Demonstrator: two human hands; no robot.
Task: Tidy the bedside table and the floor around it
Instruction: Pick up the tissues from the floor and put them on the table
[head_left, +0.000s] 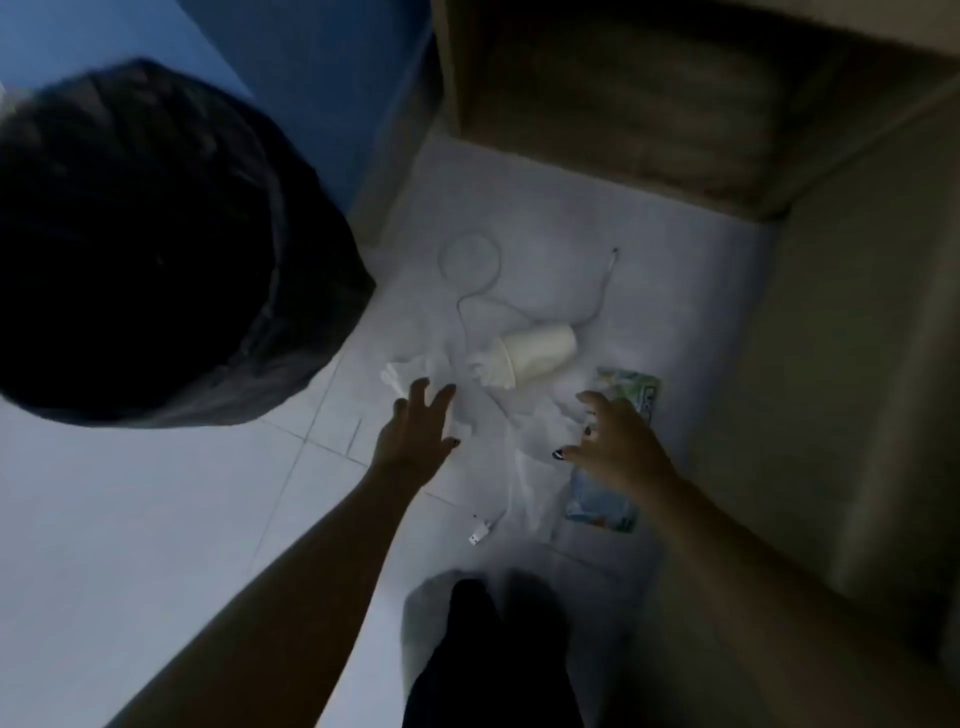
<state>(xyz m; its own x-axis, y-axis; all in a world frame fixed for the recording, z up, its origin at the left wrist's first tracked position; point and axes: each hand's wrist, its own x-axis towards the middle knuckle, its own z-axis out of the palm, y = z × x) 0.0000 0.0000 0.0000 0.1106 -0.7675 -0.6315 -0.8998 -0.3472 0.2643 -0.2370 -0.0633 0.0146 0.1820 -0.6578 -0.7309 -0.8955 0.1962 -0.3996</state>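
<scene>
Dim room: pale tiled floor (130, 519), blue wall (311, 62), beige furniture (857, 364).

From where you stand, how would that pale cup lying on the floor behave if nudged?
The cup lies on its side, so it would probably roll, likely curving since it tapers. It looks light. The white cable beside it might snag it.
</scene>
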